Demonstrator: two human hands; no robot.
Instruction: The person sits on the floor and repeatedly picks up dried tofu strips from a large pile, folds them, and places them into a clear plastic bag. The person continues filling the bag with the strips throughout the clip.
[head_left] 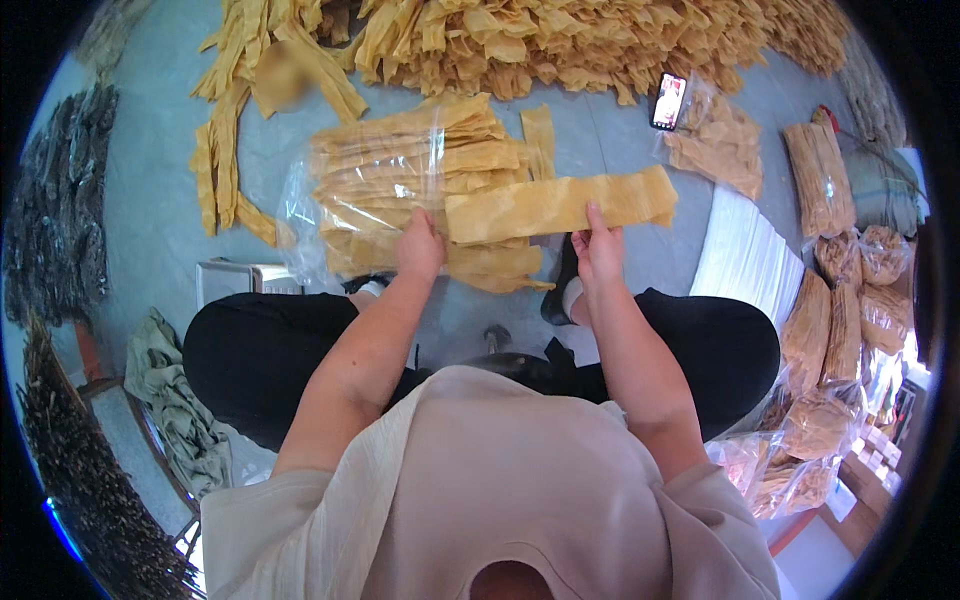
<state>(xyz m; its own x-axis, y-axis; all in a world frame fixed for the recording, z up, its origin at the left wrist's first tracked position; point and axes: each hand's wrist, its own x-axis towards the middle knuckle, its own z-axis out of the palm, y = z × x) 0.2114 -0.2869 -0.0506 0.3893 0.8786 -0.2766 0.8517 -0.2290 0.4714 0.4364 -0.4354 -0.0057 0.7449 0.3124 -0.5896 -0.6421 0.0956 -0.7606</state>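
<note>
loose strips (225,160) lie on the grey floor at left, the half-filled clear bag (400,190) sits under the left hand (420,248), whose grip is hidden, and the right hand (598,250) pinches a folded yellow sheet (560,205) not yet bagged, finished packs (820,180) rightward.

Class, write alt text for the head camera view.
Seen from above, a seated person's left hand and right hand hold a flat tan dried strip over a clear bag of similar strips. More strips are heaped on the grey floor.
</note>
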